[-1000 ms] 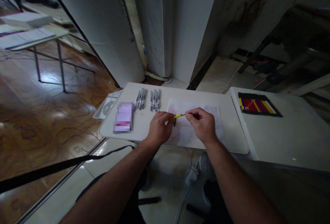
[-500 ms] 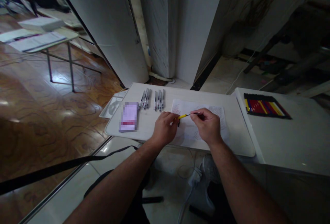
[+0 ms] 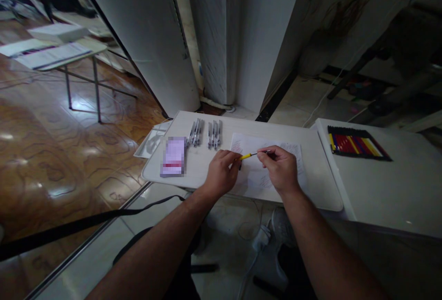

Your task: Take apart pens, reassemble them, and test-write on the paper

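Note:
Both my hands hover over a scribbled sheet of paper (image 3: 297, 152) on a small white table (image 3: 321, 185). My left hand (image 3: 221, 173) is closed around one end of a thin pen part with a yellow section (image 3: 246, 156). My right hand (image 3: 281, 169) pinches the other, dark end of the same piece. The part spans the short gap between my two hands, just above the paper. A small dark piece, hard to make out, shows under my left fingers.
Two rows of grey pens (image 3: 196, 132) (image 3: 214, 133) lie at the table's back left, beside a purple box (image 3: 173, 156). A flat tray of coloured refills (image 3: 357, 143) rests on the adjoining table at right. A white pillar (image 3: 221, 37) and a wooden floor (image 3: 62, 162) lie beyond.
The view has shifted slightly, moving the table a little to the right in frame. My hands keep the same hold on the yellow pen part.

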Available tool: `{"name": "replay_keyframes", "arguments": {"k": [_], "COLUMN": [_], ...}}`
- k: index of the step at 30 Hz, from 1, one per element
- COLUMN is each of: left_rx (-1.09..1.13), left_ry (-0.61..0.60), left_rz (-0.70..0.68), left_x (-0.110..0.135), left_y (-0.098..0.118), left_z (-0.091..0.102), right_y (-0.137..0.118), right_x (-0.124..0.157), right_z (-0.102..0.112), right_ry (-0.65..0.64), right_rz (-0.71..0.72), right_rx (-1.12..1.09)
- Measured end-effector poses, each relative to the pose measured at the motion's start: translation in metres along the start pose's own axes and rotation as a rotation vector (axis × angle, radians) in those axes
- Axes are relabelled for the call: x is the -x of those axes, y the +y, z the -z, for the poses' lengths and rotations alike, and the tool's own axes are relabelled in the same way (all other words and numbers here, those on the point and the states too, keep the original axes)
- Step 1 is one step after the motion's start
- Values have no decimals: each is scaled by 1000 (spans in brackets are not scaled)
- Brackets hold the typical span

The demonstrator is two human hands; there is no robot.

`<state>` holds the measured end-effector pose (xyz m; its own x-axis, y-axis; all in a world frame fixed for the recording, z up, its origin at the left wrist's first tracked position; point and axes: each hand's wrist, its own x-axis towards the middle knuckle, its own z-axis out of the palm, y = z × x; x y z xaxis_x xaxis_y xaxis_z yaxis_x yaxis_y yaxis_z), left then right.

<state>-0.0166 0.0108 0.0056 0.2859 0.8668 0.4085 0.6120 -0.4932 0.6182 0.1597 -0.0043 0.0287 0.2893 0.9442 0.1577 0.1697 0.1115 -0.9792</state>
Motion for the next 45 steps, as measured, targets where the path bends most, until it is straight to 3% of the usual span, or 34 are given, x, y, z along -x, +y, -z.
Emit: {"name": "replay_keyframes", "arguments": {"k": [14, 34, 45], "left_rx": [2, -15, 7], "left_ry": [-14, 0, -4], "left_rz": [-7, 21, -4], "left_x": [1, 1, 1], "left_y": [1, -1, 2], "left_z": [-2, 0, 0], "right_y": [-4, -6, 1], "right_x": [3, -5, -3], "right_z": [-1, 8, 4], "right_ry": [29, 57, -59], "right_rz": [128, -2, -55], "right_rx": [98, 9, -52]}}
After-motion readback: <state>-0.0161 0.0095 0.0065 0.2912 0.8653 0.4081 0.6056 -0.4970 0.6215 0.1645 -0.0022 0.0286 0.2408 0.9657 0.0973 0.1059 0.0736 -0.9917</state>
